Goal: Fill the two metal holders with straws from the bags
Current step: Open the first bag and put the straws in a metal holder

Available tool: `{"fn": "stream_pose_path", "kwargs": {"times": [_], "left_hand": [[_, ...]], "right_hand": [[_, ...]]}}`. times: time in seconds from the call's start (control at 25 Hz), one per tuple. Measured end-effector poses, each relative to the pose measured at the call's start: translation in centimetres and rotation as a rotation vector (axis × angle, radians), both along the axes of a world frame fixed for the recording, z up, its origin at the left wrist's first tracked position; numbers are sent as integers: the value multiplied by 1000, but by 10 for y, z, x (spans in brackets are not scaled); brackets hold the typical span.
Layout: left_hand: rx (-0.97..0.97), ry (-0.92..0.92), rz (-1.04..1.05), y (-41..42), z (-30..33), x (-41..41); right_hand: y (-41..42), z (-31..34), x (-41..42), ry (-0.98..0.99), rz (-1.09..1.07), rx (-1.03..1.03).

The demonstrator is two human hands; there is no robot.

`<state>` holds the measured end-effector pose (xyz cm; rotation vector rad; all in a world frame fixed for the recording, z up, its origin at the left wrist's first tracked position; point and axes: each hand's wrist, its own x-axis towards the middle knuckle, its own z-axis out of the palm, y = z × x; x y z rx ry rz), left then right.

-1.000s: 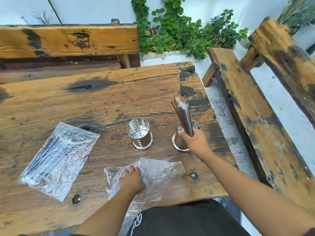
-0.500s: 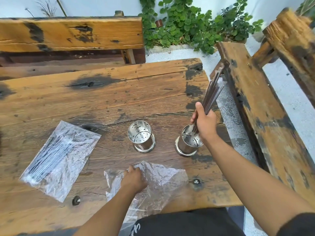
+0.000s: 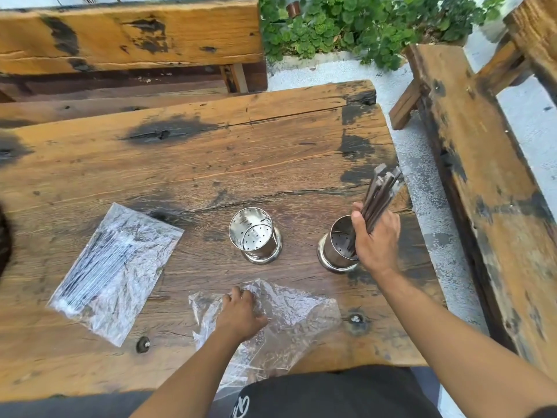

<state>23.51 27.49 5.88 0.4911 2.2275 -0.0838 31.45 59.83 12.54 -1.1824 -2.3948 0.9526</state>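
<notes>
Two shiny perforated metal holders stand on the wooden table (image 3: 187, 164). The left holder (image 3: 256, 236) is empty. My right hand (image 3: 376, 236) grips a bundle of dark straws (image 3: 381, 193) whose lower ends sit inside the right holder (image 3: 337, 245), with the tops leaning up and to the right. My left hand (image 3: 239, 313) presses flat on an empty, crumpled clear bag (image 3: 289, 315) at the table's near edge. A second clear bag (image 3: 116, 273), full of dark straws, lies at the left.
Rough wooden benches flank the table at the back left (image 3: 129, 34) and at the right (image 3: 482, 182). Green plants (image 3: 346, 22) grow behind the table. Pale gravel ground (image 3: 428, 188) shows between the table's right edge and the bench.
My right hand has lowered the straw bundle, so its ends now reach deeper into the right holder. My left hand has stayed on the empty bag.
</notes>
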Motion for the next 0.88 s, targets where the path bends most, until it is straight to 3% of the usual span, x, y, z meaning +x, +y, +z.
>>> {"fn": "stream_pose_path", "kwargs": {"times": [0.12, 0.24, 0.52, 0.88], "left_hand": [[-7, 4, -5, 1, 0, 1], [-10, 3, -5, 3, 0, 1], [0, -5, 7, 1, 2, 3], [30, 3, 13, 0, 3, 5]], "right_hand": [[0, -9, 12, -93, 108, -99], [2, -9, 15, -65, 167, -136], [5, -19, 33, -146, 114, -127], [2, -6, 33, 115, -19, -387]]}}
